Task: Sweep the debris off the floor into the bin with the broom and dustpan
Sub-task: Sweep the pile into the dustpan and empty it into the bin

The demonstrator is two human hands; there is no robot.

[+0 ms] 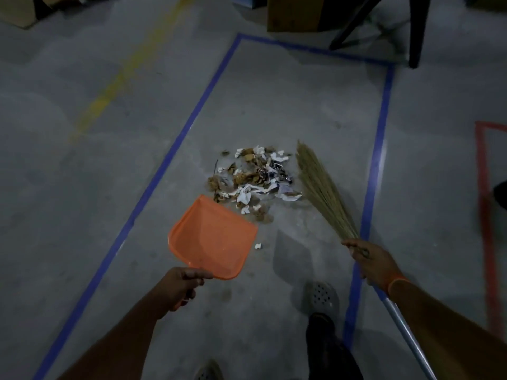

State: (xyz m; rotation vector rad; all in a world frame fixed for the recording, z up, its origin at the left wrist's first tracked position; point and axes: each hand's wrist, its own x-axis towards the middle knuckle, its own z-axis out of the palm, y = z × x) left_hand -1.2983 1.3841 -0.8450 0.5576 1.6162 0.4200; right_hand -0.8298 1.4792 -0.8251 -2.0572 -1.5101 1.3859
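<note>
Orange dustpan (214, 237) gripped in my left hand (182, 283), lip seemingly touching the debris (253, 179); right hand (370, 260) clutches the broom (321, 193), bristles beside the pile.

Both arms reach forward, left hand (182, 283) and right hand (367, 259) curled (firm grip).

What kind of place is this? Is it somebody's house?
Probably not a house; more likely a warehouse or workshop. The bare concrete floor has blue tape lines and a worn yellow stripe, and cardboard boxes stand at the far edge.
</note>
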